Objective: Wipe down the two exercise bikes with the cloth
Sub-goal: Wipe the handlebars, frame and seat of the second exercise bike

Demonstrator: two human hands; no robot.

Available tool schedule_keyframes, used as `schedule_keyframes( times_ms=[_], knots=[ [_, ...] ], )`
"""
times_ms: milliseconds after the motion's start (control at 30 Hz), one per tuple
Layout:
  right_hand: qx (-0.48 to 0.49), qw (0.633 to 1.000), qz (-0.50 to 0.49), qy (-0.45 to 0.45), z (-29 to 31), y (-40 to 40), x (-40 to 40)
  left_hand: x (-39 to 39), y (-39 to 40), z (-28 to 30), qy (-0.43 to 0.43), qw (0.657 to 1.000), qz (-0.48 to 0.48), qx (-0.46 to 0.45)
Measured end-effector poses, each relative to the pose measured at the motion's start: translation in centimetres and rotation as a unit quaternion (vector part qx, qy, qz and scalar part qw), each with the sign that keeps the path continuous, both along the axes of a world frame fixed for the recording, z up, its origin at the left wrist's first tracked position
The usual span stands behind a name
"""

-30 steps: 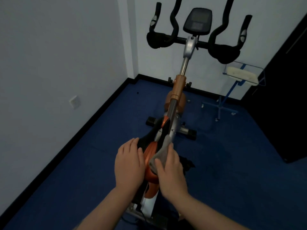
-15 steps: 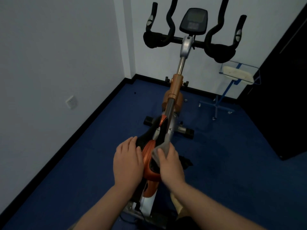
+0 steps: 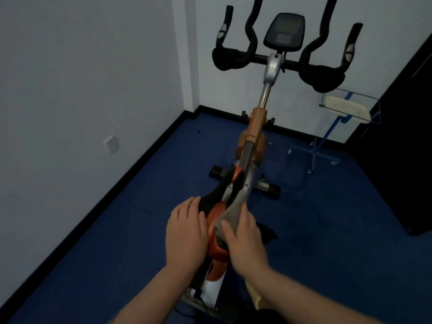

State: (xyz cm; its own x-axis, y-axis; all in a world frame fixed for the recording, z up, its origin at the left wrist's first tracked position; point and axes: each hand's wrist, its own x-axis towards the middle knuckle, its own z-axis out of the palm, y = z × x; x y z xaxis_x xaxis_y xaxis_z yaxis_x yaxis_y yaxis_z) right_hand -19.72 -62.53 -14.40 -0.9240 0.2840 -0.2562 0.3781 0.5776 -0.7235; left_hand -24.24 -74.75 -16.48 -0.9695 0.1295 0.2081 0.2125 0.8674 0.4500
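One orange-and-black exercise bike with a silver frame tube [image 3: 247, 160] is seen running from lower centre to the top of the frame; a second bike is not in view. Its black padded handlebars [image 3: 278, 58] and dark console screen [image 3: 284, 30] stand at upper centre, well apart from the hands. A grey cloth [image 3: 230, 212] is draped at centre frame over the orange body panel [image 3: 216, 244], its upper end reaching the base of the silver tube. The right hand [image 3: 245, 244] is laid over the cloth at lower centre, the fingers [image 3: 230, 232] curled onto the fabric and pressing it to the panel. The left hand [image 3: 185, 235] is rested flat on the left flank of the bike, fingers straight and holding nothing, judged to be steadying the frame. The step in hand is taken to be wiping of the mid-frame. The handlebars, console and post look untouched, so the task is judged far from done. The next move probably calls for the cloth to be drawn up the silver tube, kept bunched under the palm so it does not slip off. A blue wire stand holding a pale pad [image 3: 346, 108] is noted at right, on blue carpet [image 3: 327, 230].
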Motion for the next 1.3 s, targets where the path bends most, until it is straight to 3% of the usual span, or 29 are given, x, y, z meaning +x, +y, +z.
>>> schedule_keyframes(
  times_ms=[67,133,233,400,467,567,633,800,900,1000,1100,1167,1233,1300],
  knots=[
    [-0.005,1.000,0.010,0.027,0.1,-0.4,2.8,0.0,0.0,-0.2,0.000,1.000,0.000,0.002],
    [-0.095,0.995,-0.021,0.034,-1.5,0.6,1.0,0.0,0.1,-0.2,0.000,1.000,0.004,0.005],
    [-0.203,0.973,-0.111,-0.028,-1.2,2.2,-2.9,0.1,0.0,-0.2,-0.002,1.000,0.003,0.010],
    [-0.020,0.999,-0.006,0.028,0.0,-0.5,2.0,0.0,0.0,-0.2,-0.001,1.000,0.000,0.011],
    [-0.043,0.999,-0.009,0.007,-0.9,0.6,-0.2,0.1,0.1,-0.2,-0.002,1.000,0.007,0.010],
    [-0.084,0.991,-0.051,-0.093,-0.9,2.2,-6.8,0.2,0.1,0.1,-0.007,1.000,0.011,0.008],
    [-0.054,0.990,-0.060,-0.115,-0.7,1.9,-8.4,0.2,0.1,0.2,-0.009,1.000,0.010,0.002],
    [0.013,0.999,0.017,-0.030,-0.2,1.4,-5.1,-1.0,0.7,1.1,-0.068,0.996,0.047,0.028],
    [-0.035,0.998,-0.031,-0.038,-2.0,2.7,-8.9,-1.8,1.9,1.5,-0.083,0.992,0.099,0.003],
    [-0.059,0.996,-0.057,0.021,-2.6,3.8,-12.6,-2.0,2.4,1.5,-0.065,0.989,0.133,0.020],
    [0.073,0.991,0.067,0.088,-2.2,4.8,-11.9,-1.8,2.4,1.4,-0.048,0.989,0.136,0.033],
    [0.190,0.943,0.228,0.153,-1.7,5.9,-10.9,-1.9,2.5,1.4,-0.045,0.988,0.145,0.037],
    [0.217,0.896,0.351,0.165,-1.6,7.6,-11.9,-1.9,2.6,1.3,-0.032,0.987,0.154,0.036],
    [0.202,0.896,0.367,0.148,-1.6,8.9,-14.7,-1.9,2.7,1.2,-0.026,0.986,0.161,0.039]
  ],
)
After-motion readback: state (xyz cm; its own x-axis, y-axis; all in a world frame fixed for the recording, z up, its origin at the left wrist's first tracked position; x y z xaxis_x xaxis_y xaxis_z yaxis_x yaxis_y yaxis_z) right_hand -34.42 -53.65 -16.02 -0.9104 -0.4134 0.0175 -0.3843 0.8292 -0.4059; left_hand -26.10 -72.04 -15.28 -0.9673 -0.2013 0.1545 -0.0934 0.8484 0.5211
